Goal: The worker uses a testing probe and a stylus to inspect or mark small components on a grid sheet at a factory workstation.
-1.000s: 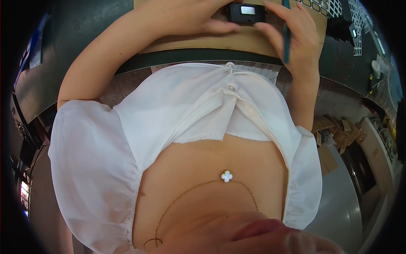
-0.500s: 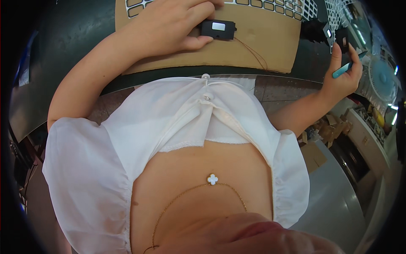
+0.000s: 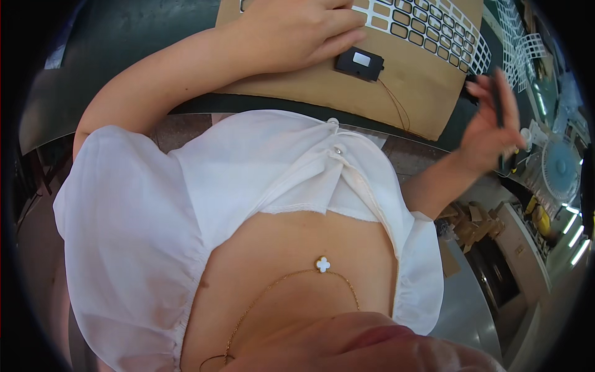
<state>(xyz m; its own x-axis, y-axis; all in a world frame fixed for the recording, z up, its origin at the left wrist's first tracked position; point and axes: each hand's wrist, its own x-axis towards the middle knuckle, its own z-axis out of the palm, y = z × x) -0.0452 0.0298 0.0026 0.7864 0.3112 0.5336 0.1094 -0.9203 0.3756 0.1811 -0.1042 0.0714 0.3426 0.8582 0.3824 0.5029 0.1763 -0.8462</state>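
Observation:
My left hand point(image 3: 297, 31) lies flat on a brown cardboard sheet point(image 3: 427, 99), fingers spread, with its fingertips just beside a small black module point(image 3: 359, 63) that has a white label. A thin wire point(image 3: 396, 105) trails from the module across the sheet. My right hand point(image 3: 489, 127) is raised off the table's right edge, away from the module, and is closed around a slim dark pen-like tool point(image 3: 499, 105) held upright. My white blouse fills the middle of the view.
A white grid of peeled label frames point(image 3: 434, 28) lies on the far part of the brown sheet, with more grid sheets point(image 3: 520, 43) to the right. The dark tabletop point(image 3: 124, 74) extends left. A small round fan point(image 3: 561, 167) and cardboard boxes point(image 3: 471, 223) are at right.
My right hand left the black module and swung out to the right with the tool. My left hand released the module and now rests beside it.

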